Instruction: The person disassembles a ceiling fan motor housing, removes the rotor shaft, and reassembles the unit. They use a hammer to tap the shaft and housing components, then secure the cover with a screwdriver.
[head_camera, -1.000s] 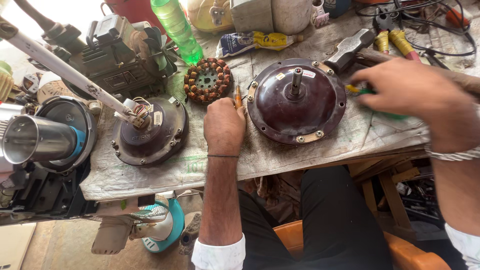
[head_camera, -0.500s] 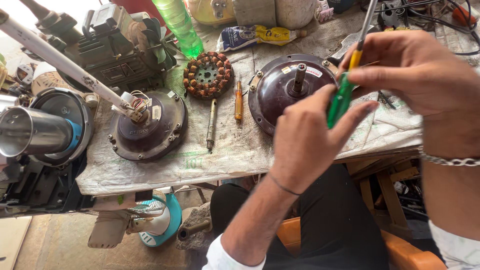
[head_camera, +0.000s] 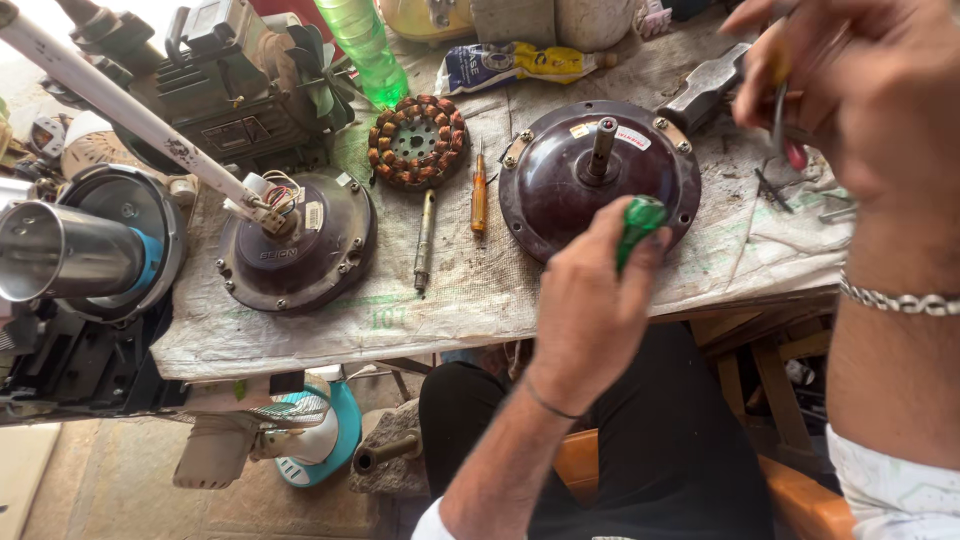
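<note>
My left hand (head_camera: 590, 310) is closed around the green handle of a screwdriver (head_camera: 640, 222), just in front of a dark brown round fan motor cover (head_camera: 560, 200) with an upright shaft (head_camera: 602, 145). My right hand (head_camera: 870, 90) is raised at the top right, blurred, with its fingers curled on a thin dark tool with a red part (head_camera: 792, 150). Left of the cover lie a small orange-handled screwdriver (head_camera: 479, 195), a metal rod (head_camera: 424, 240) and a copper-wound stator ring (head_camera: 418, 140).
A second brown motor housing (head_camera: 320, 260) with a white pipe (head_camera: 120, 100) lies at the left. A black motor (head_camera: 240, 90), green bottle (head_camera: 365, 45), hammer (head_camera: 705, 90) and shiny metal cylinder (head_camera: 60, 250) ring the sackcloth-covered table (head_camera: 470, 310).
The green screwdriver has passed fully into my left hand, which has dropped toward the motor cover. My right hand has lifted up and to the right with a thin tool.
</note>
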